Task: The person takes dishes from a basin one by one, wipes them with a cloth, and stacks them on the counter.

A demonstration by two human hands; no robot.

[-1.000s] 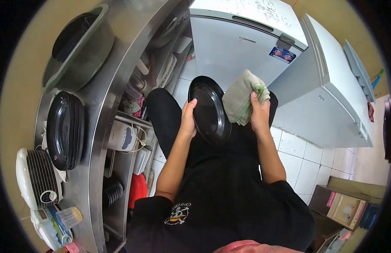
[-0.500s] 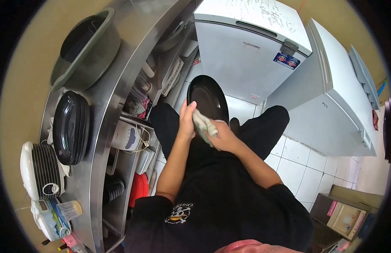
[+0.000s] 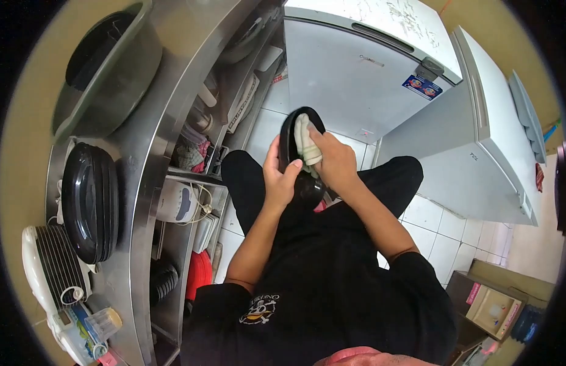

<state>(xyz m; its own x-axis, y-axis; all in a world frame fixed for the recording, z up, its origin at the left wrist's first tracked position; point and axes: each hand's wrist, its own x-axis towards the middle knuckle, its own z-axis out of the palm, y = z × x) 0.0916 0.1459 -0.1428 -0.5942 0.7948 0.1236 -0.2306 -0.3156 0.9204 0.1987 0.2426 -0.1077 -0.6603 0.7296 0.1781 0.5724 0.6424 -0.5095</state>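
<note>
An oval black plate is held tilted above my lap, its left edge gripped in my left hand, thumb over the rim. My right hand presses a folded pale green and white cloth against the upper inside of the plate. The cloth and my fingers cover much of the plate's surface. To the left, a stack of similar black oval plates rests on the steel counter.
A grey-green basin stands at the counter's upper left, with a white appliance and a plastic cup lower down. Shelves under the counter hold red plates. Two white freezers stand ahead and to the right.
My right hand has first come leftward to the plate with the cloth, then moved up along its inside. The plate has turned and tilted in my left hand.
</note>
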